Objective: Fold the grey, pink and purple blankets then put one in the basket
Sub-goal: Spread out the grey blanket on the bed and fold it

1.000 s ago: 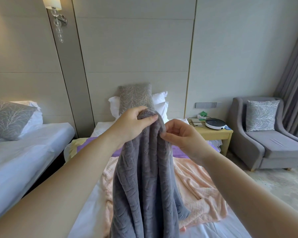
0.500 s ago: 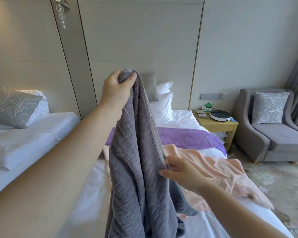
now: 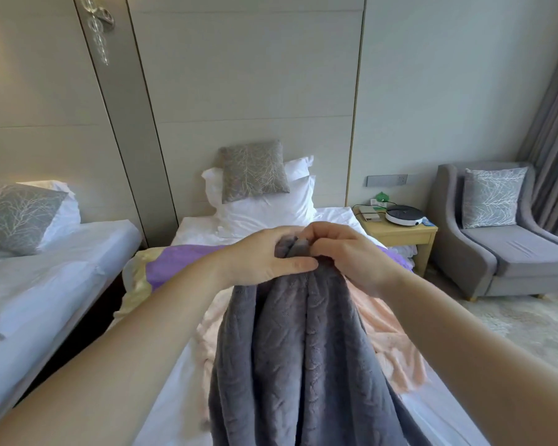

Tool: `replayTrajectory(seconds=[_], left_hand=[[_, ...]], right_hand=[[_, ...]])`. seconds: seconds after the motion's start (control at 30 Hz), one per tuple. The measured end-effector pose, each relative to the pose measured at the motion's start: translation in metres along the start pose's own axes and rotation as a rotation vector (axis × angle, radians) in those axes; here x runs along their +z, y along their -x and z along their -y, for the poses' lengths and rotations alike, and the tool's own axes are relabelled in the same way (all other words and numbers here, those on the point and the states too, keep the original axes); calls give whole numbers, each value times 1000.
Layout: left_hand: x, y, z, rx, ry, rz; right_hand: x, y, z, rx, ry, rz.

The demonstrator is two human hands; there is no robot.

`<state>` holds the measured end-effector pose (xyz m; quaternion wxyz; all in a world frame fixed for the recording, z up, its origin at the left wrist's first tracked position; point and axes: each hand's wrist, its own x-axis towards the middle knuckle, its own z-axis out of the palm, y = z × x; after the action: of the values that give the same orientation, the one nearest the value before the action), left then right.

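Both the left hand [image 3: 264,252] and the right hand [image 3: 345,249] pinch the grey blanket [image 3: 300,355] bunched together, hanging above the bed [image 3: 181,375].

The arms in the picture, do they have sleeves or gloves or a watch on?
No sleeves show: the left arm and the right arm are bare right up to the picture's edge. The left hand and the right hand wear no gloves. No watch, bracelet or ring shows on the parts in view.
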<state>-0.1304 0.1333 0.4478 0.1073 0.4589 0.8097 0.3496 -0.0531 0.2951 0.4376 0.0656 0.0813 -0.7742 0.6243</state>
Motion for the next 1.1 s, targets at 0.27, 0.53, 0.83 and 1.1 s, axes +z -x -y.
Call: replayTrajectory(seconds=[0.27,0.53,0.83,1.1], left_hand=[[-5,-8,1,59,-96,-189],[-28,-18,-1,66,20,-614],[-51,-9,16,-92,206,-957],[-54,-8,38,-188,284,-1067]], right_hand=[[-18,17,-32,-54,27,-43],[-21,27,-74,127,366,16],[-43,43,-81,131,804,85],[-75,53,-99,194,590,4]])
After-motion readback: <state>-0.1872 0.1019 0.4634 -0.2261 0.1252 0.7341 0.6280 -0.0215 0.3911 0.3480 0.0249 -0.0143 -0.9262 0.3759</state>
